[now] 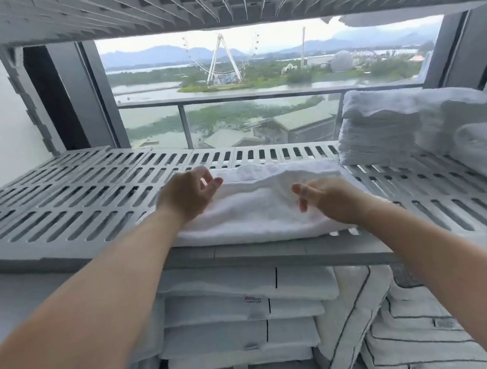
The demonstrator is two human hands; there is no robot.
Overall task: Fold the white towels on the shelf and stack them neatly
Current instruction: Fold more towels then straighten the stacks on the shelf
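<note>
Two hands are over the towel [256, 209] lying folded at the shelf [62, 212] front: your left hand [188, 195] loosely curled, your right hand [329, 200] relaxed, neither gripping anything. Folded stack [379, 131] sits far right.

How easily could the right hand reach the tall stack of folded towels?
Probably yes. The right hand holds nothing, and only bare slatted shelf lies between it and the stack of folded towels farther back on its right.
</note>
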